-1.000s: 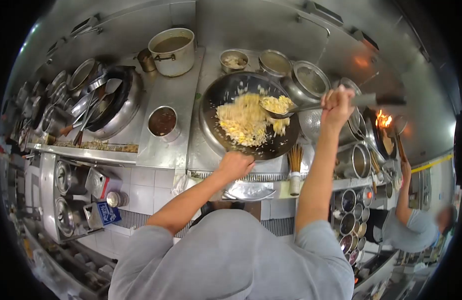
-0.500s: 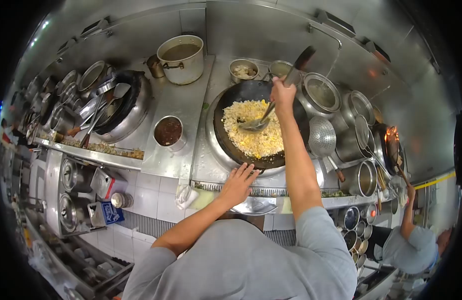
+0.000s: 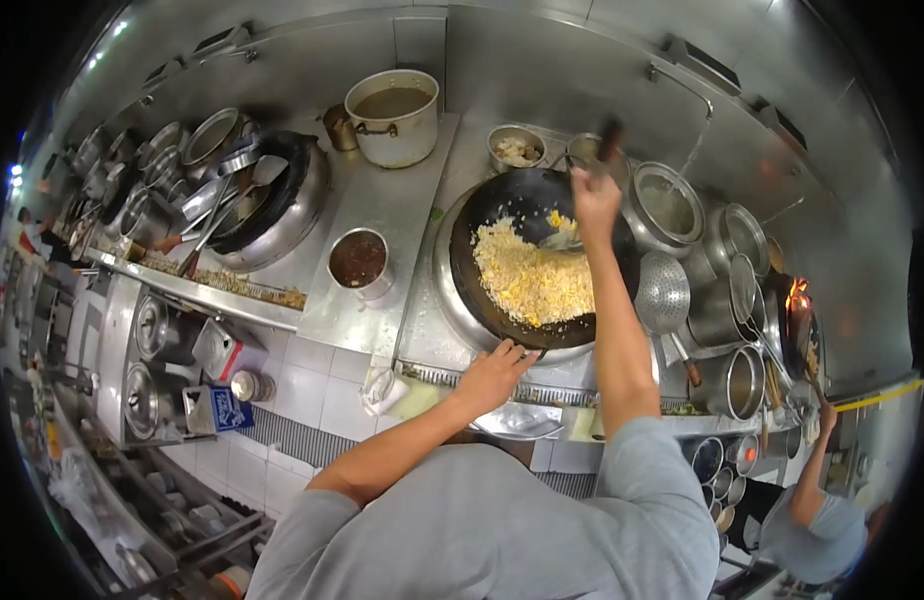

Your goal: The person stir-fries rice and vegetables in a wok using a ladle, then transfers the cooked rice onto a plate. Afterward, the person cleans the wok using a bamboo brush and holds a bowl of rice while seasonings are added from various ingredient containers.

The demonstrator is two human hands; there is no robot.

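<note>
A black wok (image 3: 472, 285) holds rice (image 3: 522, 275) mixed with yellow bits of egg. My right hand (image 3: 595, 195) is closed around the handle of a ladle (image 3: 560, 240), whose dark grip end is blurred by motion. The ladle's bowl is in the wok, at the far side of the rice. At the near rim, my left hand (image 3: 497, 375) has its fingers curled at the wok's small handle, partly hiding it. Just beyond the wok stands a metal bowl with pale food (image 3: 517, 148).
A large pot of liquid (image 3: 397, 120) and a pot of dark red sauce (image 3: 359, 262) stand left. A perforated skimmer (image 3: 663, 292) and several pots lie right. A co-worker (image 3: 817, 530) works at another wok with flames (image 3: 799, 295). A second wok (image 3: 272, 210) holds utensils.
The ladle has moved to the right and away across the wok, and the rice is heaped nearer and right. My left fingers have closed in at the wok's handle. The view has shifted slightly.
</note>
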